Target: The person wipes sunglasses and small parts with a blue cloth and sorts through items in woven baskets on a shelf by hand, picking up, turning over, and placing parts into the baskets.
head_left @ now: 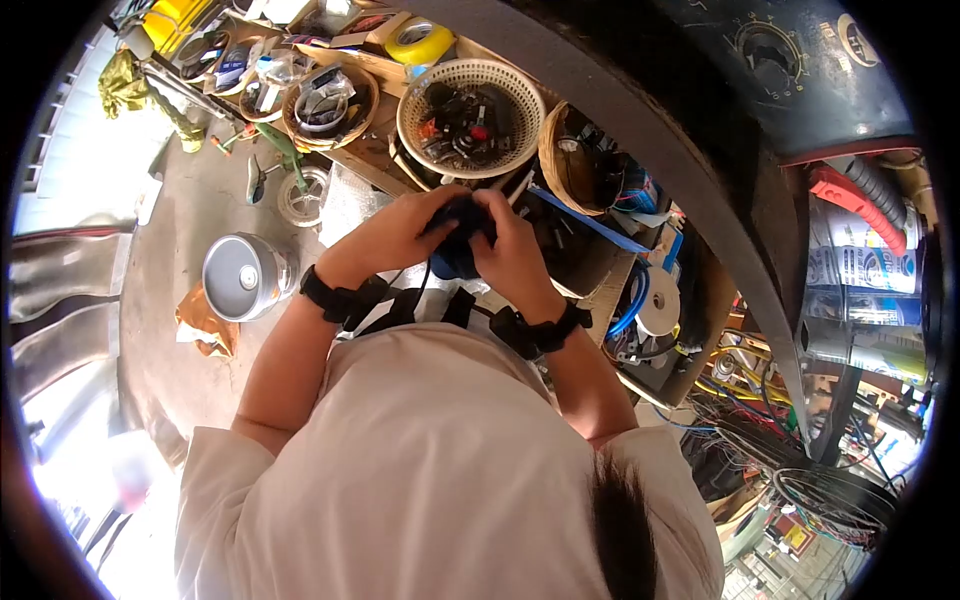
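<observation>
A dark object, too dark to make out clearly, is held between my two hands in front of my chest. My left hand has its fingers closed on the object's left side. On the other side, my right hand grips it with bent fingers. Just beyond the hands stands a round beige plastic basket holding small dark parts and one red piece. Black bands with small boxes circle both wrists.
Wicker baskets flank the beige one, and yellow tape lies behind. A grey bucket stands on the floor at left. Blue tubing and a white spool lie at right. A dark curved beam crosses the upper right.
</observation>
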The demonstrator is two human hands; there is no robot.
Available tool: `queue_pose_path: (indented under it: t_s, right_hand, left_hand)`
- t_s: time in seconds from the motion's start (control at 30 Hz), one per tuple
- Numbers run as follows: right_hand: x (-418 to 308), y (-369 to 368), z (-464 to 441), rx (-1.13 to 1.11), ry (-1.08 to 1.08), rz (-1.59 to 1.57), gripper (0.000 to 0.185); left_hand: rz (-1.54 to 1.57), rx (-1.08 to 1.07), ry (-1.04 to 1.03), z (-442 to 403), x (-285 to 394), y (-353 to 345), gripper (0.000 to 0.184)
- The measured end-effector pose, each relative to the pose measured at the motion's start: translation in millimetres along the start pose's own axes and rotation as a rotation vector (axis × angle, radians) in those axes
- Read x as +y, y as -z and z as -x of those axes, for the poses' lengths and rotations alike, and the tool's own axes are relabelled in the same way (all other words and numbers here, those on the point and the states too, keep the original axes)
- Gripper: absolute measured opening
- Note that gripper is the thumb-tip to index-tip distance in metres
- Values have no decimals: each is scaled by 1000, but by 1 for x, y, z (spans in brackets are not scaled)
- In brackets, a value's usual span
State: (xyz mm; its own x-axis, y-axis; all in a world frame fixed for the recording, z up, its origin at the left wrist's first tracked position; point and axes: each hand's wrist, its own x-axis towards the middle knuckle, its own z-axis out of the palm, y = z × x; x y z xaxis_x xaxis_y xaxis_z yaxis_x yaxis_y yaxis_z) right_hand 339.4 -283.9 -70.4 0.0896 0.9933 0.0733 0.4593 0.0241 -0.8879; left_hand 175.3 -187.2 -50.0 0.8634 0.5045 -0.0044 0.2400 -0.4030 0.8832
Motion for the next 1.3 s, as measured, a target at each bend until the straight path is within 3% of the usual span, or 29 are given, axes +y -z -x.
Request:
queue_pose_path:
  t_s: [0.13, 0.2, 0.3, 0.47, 0.53, 0.73, 0.83, 0.9, 0.97, 1.03, 1.13, 1.23, 1.3]
  right_hand:
    - [-12, 42, 10, 50, -37, -2, 35]
    - [-12, 80, 21, 186, -104, 57, 27]
    - [8, 147, 42, 462, -419, 149, 35]
    - [49, 223, 50, 796, -220, 429, 34]
    - [80, 233, 42, 815, -182, 563, 35]
    - [193, 207, 25, 679, -237, 906, 37]
    - [199, 181, 25, 695, -161, 1071, 39]
    - [181, 168, 28, 633, -289, 1081, 38]
    - [156, 156, 24, 529, -595, 685, 35]
    - [135, 136, 14, 376, -931, -116, 33]
    - [139, 114, 2, 469, -975, -327, 28]
    - [156, 105, 2, 485, -846, -353, 24]
    - [164, 104, 0, 529, -887, -394, 21]
  left_hand:
    - [258, -69, -98, -5, 5, 1, 53]
    - [249, -26, -20, -5, 0, 2, 61]
    - [168, -30, 103, -2, -10, 7, 63]
    - [-7, -69, 248, 4, -37, 2, 62]
    - [2, -89, 353, 6, -52, -4, 61]
    - [215, -21, 394, 15, -84, -9, 55]
    - [263, 39, 475, 19, -86, -8, 54]
    - [223, 63, 444, 21, -91, -8, 53]
    - [205, 61, 446, 24, -97, -8, 53]
    - [203, 51, 490, 23, -94, -5, 53]
    - [195, 58, 492, 24, -80, 1, 52]
    - [210, 70, 473, 29, -85, 4, 50]
    - [270, 97, 456, 35, -87, 6, 49]
